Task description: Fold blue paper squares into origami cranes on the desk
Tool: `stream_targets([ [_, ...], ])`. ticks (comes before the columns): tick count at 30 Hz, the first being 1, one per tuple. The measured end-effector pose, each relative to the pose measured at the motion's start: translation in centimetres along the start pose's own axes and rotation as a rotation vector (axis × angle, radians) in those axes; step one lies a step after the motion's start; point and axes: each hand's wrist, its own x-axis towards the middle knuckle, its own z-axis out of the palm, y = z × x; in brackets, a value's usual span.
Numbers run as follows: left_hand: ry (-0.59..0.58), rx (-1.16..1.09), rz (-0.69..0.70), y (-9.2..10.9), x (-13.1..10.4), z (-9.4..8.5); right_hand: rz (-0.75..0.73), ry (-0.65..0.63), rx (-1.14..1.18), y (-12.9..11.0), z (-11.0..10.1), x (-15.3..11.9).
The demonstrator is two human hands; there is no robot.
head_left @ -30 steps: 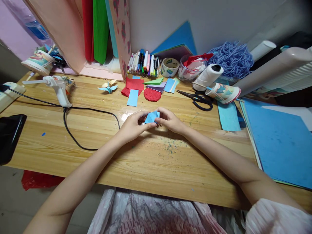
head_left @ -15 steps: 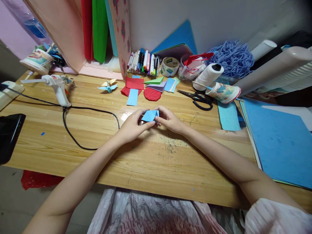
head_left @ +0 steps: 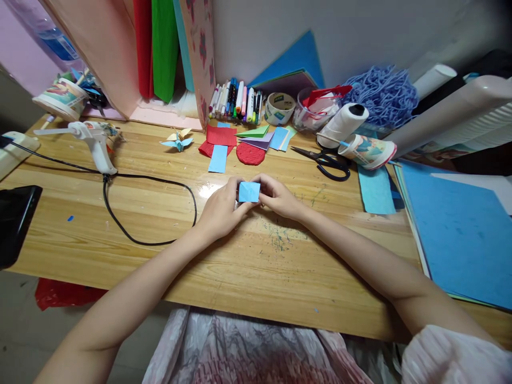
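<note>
Head view: we pinch blue paper [head_left: 249, 192].
Our left hand [head_left: 221, 212] and right hand [head_left: 282, 200] grip opposite sides, likely for steadiness; scissors [head_left: 321, 157] lie beyond our right fingers [head_left: 269, 184].

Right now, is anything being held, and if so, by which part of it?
Yes, a small blue paper: the left hand holds its left side, the right hand its right side.

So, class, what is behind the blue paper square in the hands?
Beyond the blue paper square, the wooden tabletop shows. The left hand and right hand hold its sides; its far face and any fingertips directly behind it are covered.
</note>
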Motion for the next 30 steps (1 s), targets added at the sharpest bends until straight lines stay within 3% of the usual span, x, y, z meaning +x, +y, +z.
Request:
stream_targets([
  [7, 0.004, -0.009, 0.021, 0.0, 0.2, -0.4, 0.002, -0.005, -0.094, -0.5, 0.1, -0.1],
  [13, 0.075, 0.075, -0.008, -0.3, 0.3, -0.2, -0.041, 0.057, -0.2, -0.9, 0.2, -0.3],
  [22, 0.112, 0.094, -0.096, 0.1, 0.1, 0.0, -0.288, 0.19, -0.447, -2.3, 1.4, -1.3],
  [30, 0.044, -0.122, -0.036, -0.3, 0.2, -0.1, -0.171, 0.319, -0.363, -2.0, 1.5, -1.0],
])
